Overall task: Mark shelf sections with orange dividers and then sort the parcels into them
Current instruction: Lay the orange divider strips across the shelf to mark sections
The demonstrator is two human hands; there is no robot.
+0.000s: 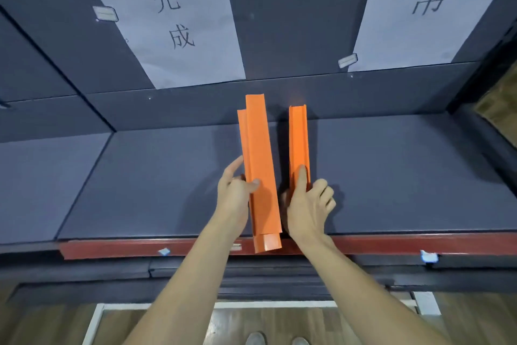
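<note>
Two long orange dividers sit over the dark grey shelf (140,182). My left hand (233,193) grips the wider left orange divider (258,154), which looks like two stacked pieces; its near end juts past the shelf's red front edge (117,248). My right hand (306,205) holds the narrower right orange divider (298,137), forefinger laid along its channel, the far end reaching the shelf's back wall. No parcels are in view.
Two white paper signs (173,17) (428,6) with black characters hang on the dark back wall (293,23), left and right of the dividers. Below the shelf is a wooden floor (279,325) with my shoes. A brown surface (500,109) shows at the right edge.
</note>
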